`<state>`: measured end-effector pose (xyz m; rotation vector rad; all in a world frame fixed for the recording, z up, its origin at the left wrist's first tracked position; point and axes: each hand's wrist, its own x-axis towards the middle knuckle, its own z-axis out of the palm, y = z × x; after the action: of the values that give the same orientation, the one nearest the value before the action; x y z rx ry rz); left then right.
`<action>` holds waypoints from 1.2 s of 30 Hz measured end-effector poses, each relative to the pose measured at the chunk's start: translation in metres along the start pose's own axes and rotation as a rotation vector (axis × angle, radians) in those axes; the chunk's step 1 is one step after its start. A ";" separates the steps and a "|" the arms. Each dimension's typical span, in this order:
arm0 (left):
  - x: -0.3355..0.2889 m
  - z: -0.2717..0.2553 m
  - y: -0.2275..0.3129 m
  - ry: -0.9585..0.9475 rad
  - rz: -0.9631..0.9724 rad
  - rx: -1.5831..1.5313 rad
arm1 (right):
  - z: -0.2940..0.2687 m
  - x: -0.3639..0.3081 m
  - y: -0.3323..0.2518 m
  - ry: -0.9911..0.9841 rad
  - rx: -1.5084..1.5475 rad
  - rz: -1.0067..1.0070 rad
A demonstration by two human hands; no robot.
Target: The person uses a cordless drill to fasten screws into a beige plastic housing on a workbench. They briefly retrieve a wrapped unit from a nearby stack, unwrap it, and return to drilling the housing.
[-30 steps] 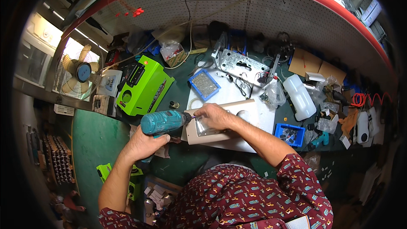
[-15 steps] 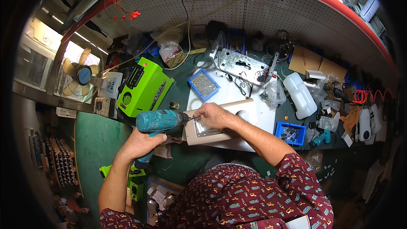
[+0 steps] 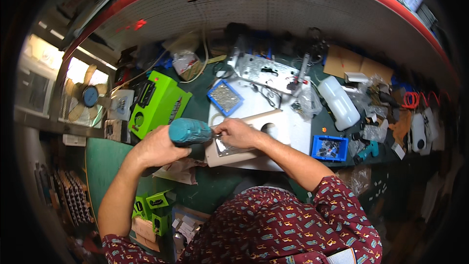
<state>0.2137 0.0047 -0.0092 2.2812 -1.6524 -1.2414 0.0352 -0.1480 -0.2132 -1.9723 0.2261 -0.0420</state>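
My left hand (image 3: 159, 147) is wrapped around the grip of a teal cordless drill (image 3: 189, 131). The drill's chuck points right, at the left end of a beige housing (image 3: 213, 160). Beside the chuck, my right hand (image 3: 235, 133) has its thumb and fingers pinched together; what they hold, if anything, is hidden. That hand rests over the housing, next to a clear window (image 3: 227, 147) set in it. A round hole (image 3: 268, 128) shows further right in the housing, which lies on a white sheet (image 3: 297, 154).
Behind the housing sits a blue tray of small metal parts (image 3: 225, 98), near a metal plate assembly with cables (image 3: 266, 71). A bright green casing (image 3: 163, 102) stands left. To the right are a blue bin (image 3: 330, 148), a white plastic tank (image 3: 339, 103) and another teal power tool (image 3: 366, 151).
The drill has swung so its rear faces me more, and my left hand has risen with it. My right hand stays pinched at the housing's left end. The whole view has shifted slightly.
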 end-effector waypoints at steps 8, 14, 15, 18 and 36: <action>-0.001 0.013 0.021 0.135 0.093 -0.335 | -0.020 -0.126 0.029 0.774 1.033 -0.054; -0.005 0.013 0.022 0.074 -0.143 -0.229 | -0.020 -0.182 0.180 1.127 0.890 0.582; -0.005 0.012 0.023 0.053 -0.179 -0.227 | -0.012 -0.181 0.210 1.071 0.787 0.589; -0.005 0.017 0.028 0.071 -0.277 -0.277 | 0.005 -0.160 0.278 1.063 0.352 0.643; -0.007 0.027 0.031 0.145 -0.301 -0.266 | -0.049 -0.354 0.263 0.269 -0.577 0.775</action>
<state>0.1720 0.0075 -0.0088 2.4406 -1.0544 -1.2254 -0.3549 -0.2304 -0.4071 -2.3030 1.2786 0.2912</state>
